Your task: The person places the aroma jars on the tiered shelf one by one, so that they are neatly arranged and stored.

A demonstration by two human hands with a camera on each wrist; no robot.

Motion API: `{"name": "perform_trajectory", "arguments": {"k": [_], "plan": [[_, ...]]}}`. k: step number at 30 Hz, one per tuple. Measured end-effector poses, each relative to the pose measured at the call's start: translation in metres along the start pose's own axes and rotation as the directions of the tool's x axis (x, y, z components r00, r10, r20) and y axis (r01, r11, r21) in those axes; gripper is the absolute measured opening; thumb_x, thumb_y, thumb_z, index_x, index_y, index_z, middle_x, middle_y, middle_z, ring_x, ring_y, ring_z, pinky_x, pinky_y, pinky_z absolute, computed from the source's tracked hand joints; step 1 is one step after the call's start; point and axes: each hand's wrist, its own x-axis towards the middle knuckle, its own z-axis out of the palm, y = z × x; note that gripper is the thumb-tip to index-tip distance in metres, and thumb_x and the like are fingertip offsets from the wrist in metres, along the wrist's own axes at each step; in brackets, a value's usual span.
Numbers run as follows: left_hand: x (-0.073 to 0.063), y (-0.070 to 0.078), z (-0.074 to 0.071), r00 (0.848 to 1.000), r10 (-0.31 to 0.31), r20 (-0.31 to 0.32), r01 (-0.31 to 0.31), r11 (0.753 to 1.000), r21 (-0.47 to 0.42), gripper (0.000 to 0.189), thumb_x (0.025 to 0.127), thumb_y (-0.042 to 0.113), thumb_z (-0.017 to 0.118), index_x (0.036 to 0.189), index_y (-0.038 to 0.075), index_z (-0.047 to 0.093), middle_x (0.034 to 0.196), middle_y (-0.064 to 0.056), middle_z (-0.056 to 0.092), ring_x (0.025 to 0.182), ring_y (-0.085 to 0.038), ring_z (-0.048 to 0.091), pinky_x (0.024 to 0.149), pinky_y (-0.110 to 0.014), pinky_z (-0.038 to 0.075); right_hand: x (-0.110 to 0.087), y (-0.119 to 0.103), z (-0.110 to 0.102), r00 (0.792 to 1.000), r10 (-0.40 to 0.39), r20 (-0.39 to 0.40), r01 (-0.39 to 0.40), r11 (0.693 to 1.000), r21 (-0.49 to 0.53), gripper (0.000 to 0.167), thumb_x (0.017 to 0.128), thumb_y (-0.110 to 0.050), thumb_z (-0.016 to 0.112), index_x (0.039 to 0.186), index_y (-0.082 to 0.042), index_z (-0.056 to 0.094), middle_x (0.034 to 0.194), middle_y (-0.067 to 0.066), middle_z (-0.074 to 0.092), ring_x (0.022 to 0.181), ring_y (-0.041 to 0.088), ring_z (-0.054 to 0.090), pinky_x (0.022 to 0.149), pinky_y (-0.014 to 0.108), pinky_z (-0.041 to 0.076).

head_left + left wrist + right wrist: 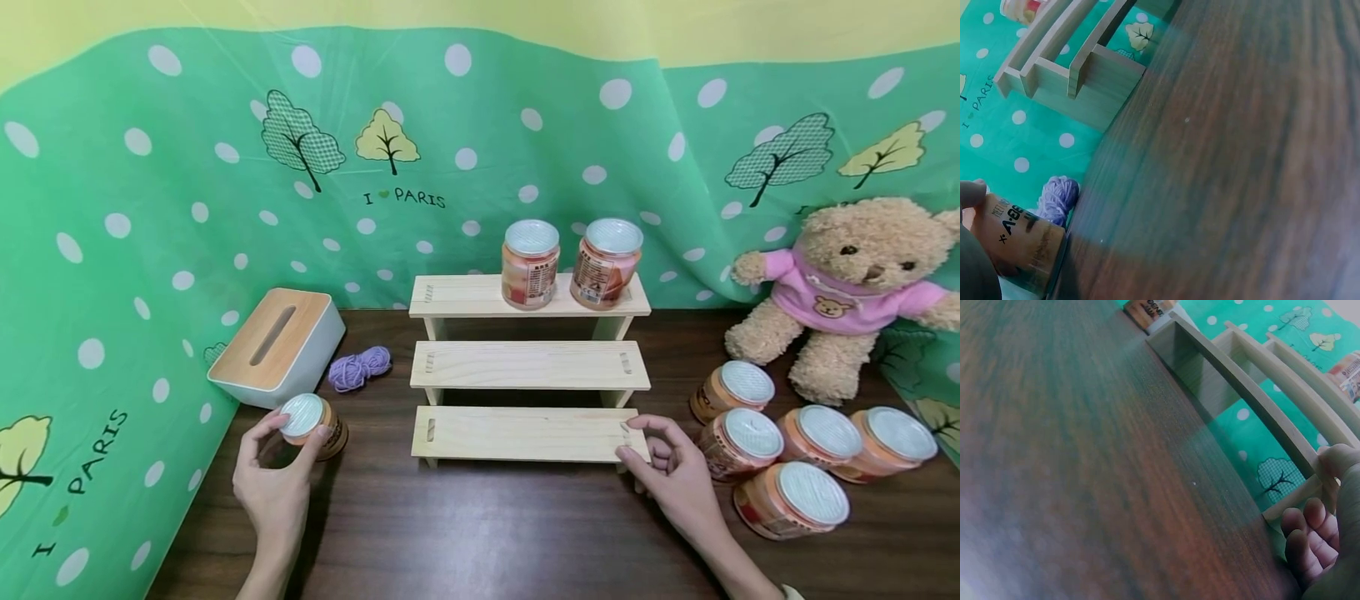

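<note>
Held jar upright, its long axis seemingly vertical.

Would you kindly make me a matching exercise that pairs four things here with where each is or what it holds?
1. Left hand
2. Right hand
3. Purple yarn
4. Teddy bear

A. Grips the right end of the lowest board
B. Behind five jars
C. Holds a single jar
D. Beside the tissue box

Pairs: 1-C; 2-A; 3-D; 4-B
</note>
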Motion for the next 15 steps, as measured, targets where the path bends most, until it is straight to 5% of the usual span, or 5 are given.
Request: {"name": "perform_trajectory", "arguments": {"k": [6,15], "plan": [[0.0010,-0.0011,0.0008,1.000,0.004,-0.027,-0.003,0.999,0.033,0.047,0.080,0.001,0.099,0.120,-0.004,0.076,0.131,0.001,0.076,0.100,-0.008,0.071,0.086,-0.014,0.054,0.0007,0.0007,-0.0002,1.000,-0.008,0.004,0.008,1.000,-0.002,0.037,0.099,0.005,0.079,0.132,0.001,0.062,0.065,0.010,0.067,0.046,0.015,0.058,0.044,0.030,0.051],[0.0000,-0.0034,0.0021,0.998,0.019,-0.062,-0.016,0.998,0.054,0.042,0.078,0.000,0.101,0.113,-0.003,0.079,0.131,-0.006,0.078,0.102,-0.009,0.070,0.087,-0.021,0.051,-0.0002,0.0016,-0.0002,1.000,-0.008,0.003,0.008,1.000,-0.006,0.037,0.099,0.005,0.079,0.132,0.000,0.062,0.065,0.010,0.066,0.046,0.016,0.058,0.043,0.030,0.050]]}}
